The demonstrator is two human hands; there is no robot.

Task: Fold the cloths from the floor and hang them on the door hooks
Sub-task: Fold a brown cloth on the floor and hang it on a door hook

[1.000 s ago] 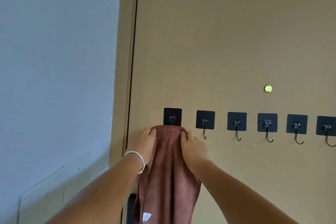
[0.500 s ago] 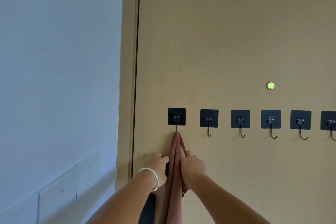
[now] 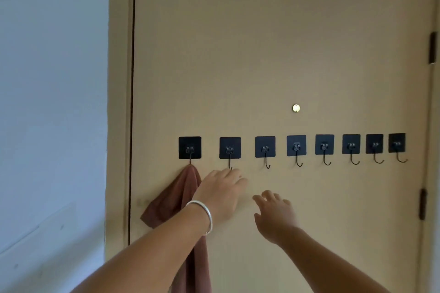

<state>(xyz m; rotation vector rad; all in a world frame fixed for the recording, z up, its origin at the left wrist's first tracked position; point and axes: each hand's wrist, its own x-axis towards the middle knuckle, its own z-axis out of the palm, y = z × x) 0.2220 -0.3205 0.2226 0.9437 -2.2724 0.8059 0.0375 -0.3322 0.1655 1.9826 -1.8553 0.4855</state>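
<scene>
Since brown cloth [image 3: 184,200] hangs on leftmost door hook [image 3: 190,148], hanging step looks done. Left hand [image 3: 220,194] and right hand [image 3: 273,215] spread, holding nothing. Next: probably fetch another floor cloth.

Soft, matt brown cloth [image 3: 181,195]. Smooth matt tan door [image 3: 262,54]. Matt black hook pads [image 3: 265,143] with thin dark metal hooks [image 3: 267,163]. Shiny silver metal bangle [image 3: 204,211].
</scene>
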